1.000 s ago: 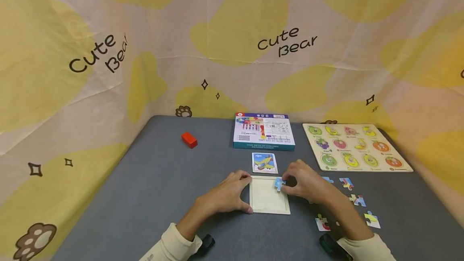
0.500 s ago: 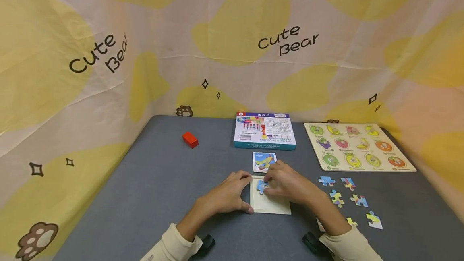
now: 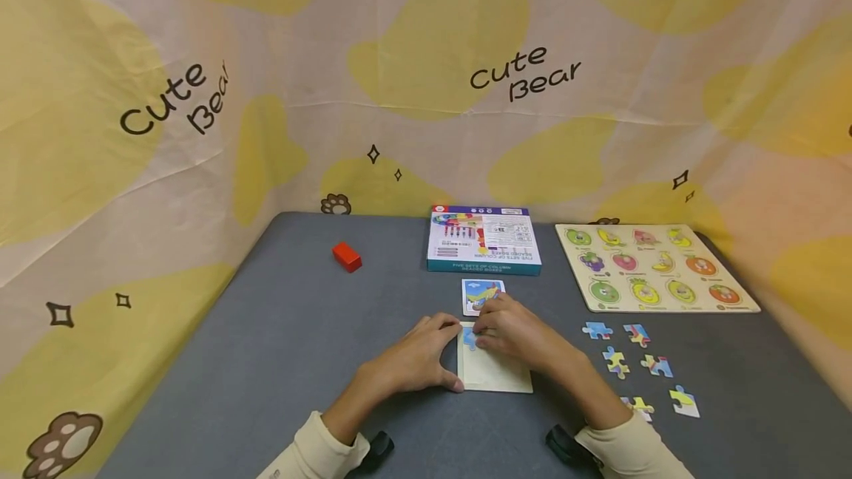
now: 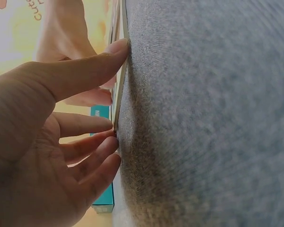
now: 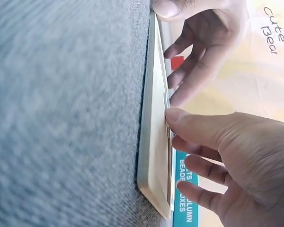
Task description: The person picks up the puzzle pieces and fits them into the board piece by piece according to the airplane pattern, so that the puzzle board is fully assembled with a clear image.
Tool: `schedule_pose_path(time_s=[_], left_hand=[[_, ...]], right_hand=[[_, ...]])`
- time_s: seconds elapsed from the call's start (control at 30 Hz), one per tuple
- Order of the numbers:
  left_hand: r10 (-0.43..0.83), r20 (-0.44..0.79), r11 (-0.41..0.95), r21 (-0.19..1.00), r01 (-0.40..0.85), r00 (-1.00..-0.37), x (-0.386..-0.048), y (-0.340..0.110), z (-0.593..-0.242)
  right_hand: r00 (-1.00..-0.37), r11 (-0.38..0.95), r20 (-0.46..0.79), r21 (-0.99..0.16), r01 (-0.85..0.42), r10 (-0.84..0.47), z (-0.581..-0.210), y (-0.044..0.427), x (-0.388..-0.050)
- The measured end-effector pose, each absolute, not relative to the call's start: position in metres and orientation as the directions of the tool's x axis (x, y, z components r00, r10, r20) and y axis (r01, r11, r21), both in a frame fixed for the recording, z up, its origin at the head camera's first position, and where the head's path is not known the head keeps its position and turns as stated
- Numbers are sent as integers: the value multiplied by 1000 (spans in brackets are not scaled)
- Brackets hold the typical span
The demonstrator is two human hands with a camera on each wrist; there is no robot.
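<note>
A shallow cream puzzle tray (image 3: 495, 378) lies flat on the grey table. My left hand (image 3: 409, 358) holds its left side, the thumb at the near corner and the fingers at the far one. At the tray's far left corner is a blue jigsaw piece (image 3: 469, 338), pinched by my right hand (image 3: 519, 333), whose fingers partly cover it. In the right wrist view the right thumb (image 5: 194, 125) sits low over the tray's surface. Just beyond the tray lies a picture card of a yellow airplane (image 3: 474, 293), partly hidden behind the right fingers.
Several loose jigsaw pieces (image 3: 657, 366) lie right of the tray, one partly behind the right sleeve. A flat boxed toy (image 3: 484, 246) stands behind the card. A fruit board (image 3: 655, 272) is at the back right, a red block (image 3: 347, 257) at the back left.
My right hand has carried the blue piece leftward, from the tray's far right corner to its far left corner. My left hand has stayed at the tray's left side.
</note>
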State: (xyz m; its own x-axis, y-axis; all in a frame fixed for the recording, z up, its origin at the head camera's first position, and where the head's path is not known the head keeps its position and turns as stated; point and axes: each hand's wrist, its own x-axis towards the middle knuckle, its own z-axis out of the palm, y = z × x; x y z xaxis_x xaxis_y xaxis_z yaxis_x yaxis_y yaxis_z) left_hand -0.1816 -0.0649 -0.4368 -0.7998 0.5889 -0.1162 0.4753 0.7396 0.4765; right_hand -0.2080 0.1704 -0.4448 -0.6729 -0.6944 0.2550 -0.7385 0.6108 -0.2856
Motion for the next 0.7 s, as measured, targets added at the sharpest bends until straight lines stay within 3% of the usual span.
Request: schedule_pose_path(time_s=[0.3, 0.7], left_hand=[[601, -115, 731, 479, 486, -791, -181, -65, -435], [656, -126, 700, 470, 538, -744, -181, -64, -433]], right_hand=[[-779, 726, 199, -284, -626, -595, -442, 166, -206], [-793, 716, 198, -346, -606, -576, -444, 169, -206]])
